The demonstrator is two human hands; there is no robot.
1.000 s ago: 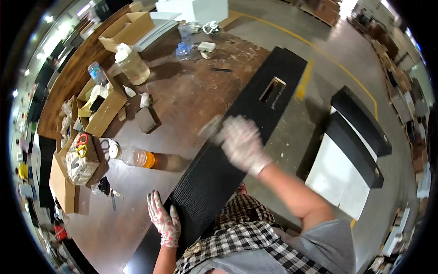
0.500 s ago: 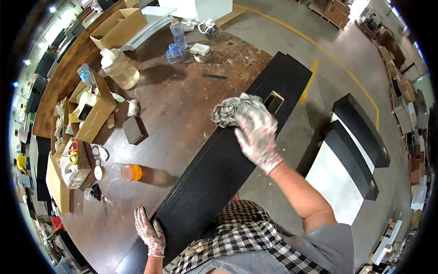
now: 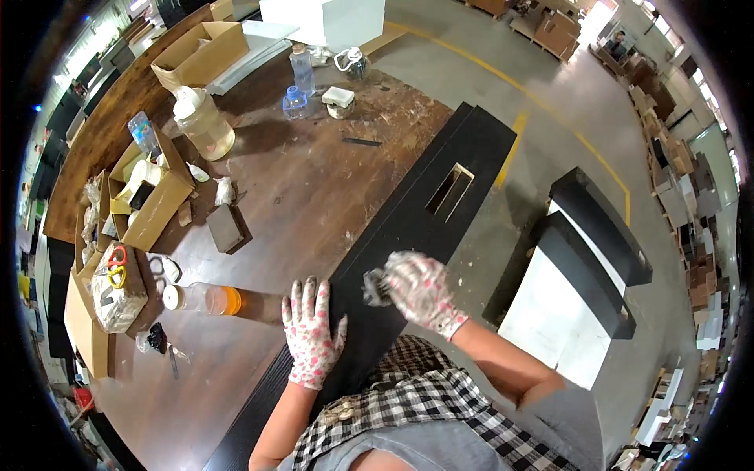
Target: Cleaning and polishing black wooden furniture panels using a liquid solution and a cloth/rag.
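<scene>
A long black board (image 3: 440, 212) with a rectangular slot lies along the edge of the brown wooden table (image 3: 306, 180). My left hand (image 3: 312, 330), in a white glove with pink dots, rests flat with spread fingers on the board's near left edge. My right hand (image 3: 420, 290), in the same kind of glove, is closed on a crumpled grey cloth (image 3: 377, 286) and presses it onto the board near its middle.
On the table stand a plastic jug (image 3: 203, 122), two clear bottles (image 3: 301, 71), a lying bottle of orange liquid (image 3: 203, 298), a dark block (image 3: 226, 228), open cardboard boxes (image 3: 145, 196) and scissors (image 3: 116, 265). Black and white panels (image 3: 585, 267) stand on the concrete floor at right.
My right hand with the cloth has slid back along the board from near the slot toward me. My left hand has moved up and forward onto the board's edge.
</scene>
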